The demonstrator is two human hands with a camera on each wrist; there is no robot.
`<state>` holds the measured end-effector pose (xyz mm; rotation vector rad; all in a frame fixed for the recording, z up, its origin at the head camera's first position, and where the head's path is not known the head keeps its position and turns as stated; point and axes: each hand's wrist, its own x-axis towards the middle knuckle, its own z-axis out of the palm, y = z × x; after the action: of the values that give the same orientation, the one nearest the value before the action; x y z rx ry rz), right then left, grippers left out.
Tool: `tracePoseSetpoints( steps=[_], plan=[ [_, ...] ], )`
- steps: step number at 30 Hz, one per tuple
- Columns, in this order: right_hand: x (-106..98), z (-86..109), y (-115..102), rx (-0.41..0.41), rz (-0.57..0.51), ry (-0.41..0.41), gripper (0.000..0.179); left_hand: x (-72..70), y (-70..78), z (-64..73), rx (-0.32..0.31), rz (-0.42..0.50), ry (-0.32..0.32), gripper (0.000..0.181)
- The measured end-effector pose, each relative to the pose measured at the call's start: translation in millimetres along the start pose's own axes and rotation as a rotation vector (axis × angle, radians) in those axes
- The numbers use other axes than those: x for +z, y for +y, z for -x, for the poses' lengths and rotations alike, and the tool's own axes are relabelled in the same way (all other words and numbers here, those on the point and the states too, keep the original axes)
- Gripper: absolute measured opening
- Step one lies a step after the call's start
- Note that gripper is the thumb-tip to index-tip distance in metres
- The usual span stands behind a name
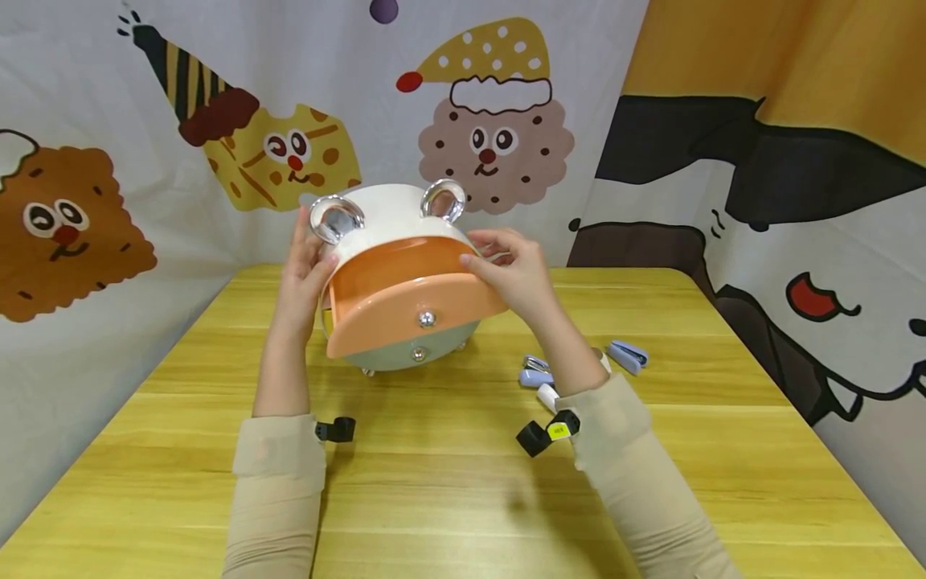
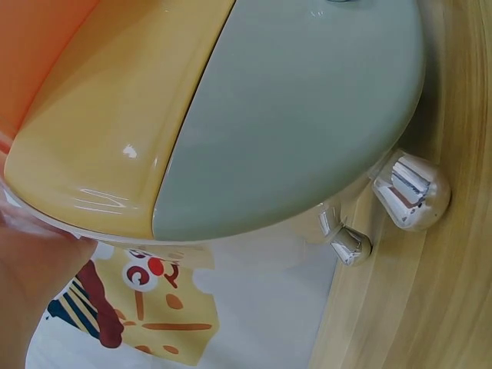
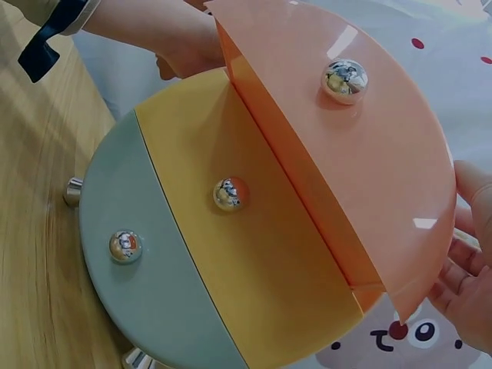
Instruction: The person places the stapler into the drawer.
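- L. hand [image 1: 299, 273], fingers partly bent, gripped cabinet [image 1: 391, 211] by side.
- R. hand [image 1: 517, 269], fingers half-curled, held jutting peach drawer [image 1: 383, 317].
- Blue stapler [image 1: 628, 357] lay nearby on tbl. [image 1: 434, 507]

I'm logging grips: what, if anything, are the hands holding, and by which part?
The box: the left hand holds its upper left side, the right hand its upper right side, beside the open drawer.

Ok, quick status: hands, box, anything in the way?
Left hand holds left side of the box; right hand grips open orange drawer. Yellow drawer and green drawer closed. Staplers off to the right, clear of it.
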<state>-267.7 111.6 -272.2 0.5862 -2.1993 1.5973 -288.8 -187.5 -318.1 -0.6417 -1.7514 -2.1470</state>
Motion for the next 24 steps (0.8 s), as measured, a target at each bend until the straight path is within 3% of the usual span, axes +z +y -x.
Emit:
tracePoseSetpoints(
  steps=[6,13,20,24],
  plan=[
    [-6,6.2,-5,-0.058,-0.021,0.040,0.032,0.7,1.9,0.8,-0.015,-0.014,0.000,0.070],
    [-19,26.7,-30,-0.067,0.055,0.062,0.032,0.6,2.0,-0.1,-0.020,-0.023,0.006,0.070],
    [-34,34.9,5,-0.085,0.073,0.055,0.038,1.3,2.4,-0.1,-0.029,-0.024,0.011,0.071],
    [-43,42.8,12,-0.078,0.098,0.048,0.040,1.5,2.0,-0.4,-0.028,-0.024,0.009,0.071]
  ],
)
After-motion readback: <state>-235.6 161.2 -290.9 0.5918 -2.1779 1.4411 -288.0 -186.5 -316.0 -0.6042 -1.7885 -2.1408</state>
